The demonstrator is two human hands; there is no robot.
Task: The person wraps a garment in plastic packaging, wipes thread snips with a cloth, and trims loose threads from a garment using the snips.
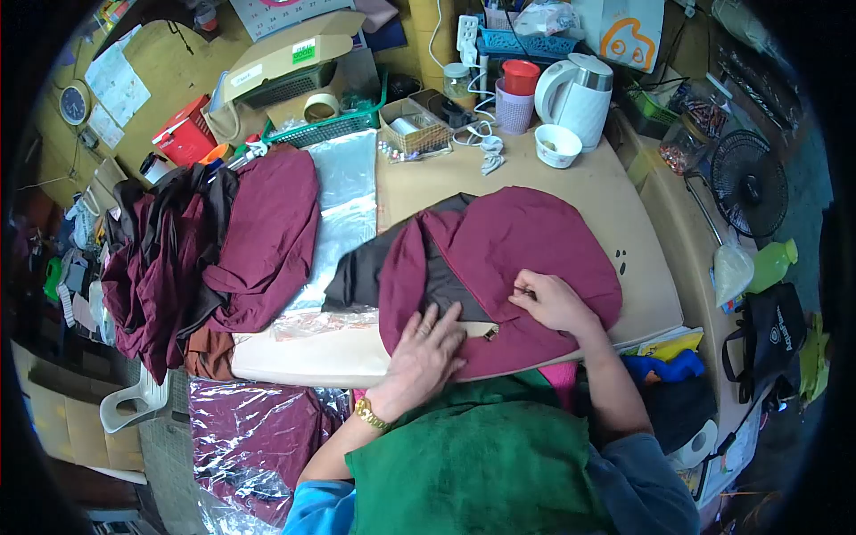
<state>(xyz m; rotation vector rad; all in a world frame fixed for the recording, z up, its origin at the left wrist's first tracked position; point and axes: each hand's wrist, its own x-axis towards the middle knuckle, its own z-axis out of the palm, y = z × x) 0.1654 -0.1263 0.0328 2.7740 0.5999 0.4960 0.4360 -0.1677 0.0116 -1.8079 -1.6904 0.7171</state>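
A maroon and black zippered fabric piece [535,223] lies on the table in front of me, its maroon side curving round at the right. A zip line runs diagonally across it, and a small metal zip pull [490,333] shows near its lower edge. My left hand [426,348] rests flat on the maroon cloth with its fingers spread. Over the right part of the cloth, my right hand [548,301] is closed in a pinch. Something small and dark shows at its fingertips, too small to name.
More maroon and black pieces [259,241] are heaped at the left, beside clear plastic sheeting [348,187]. A white kettle [578,98], a small bowl [557,147] and a basket [415,129] stand at the back. Plastic-wrapped maroon cloth [259,437] lies lower left.
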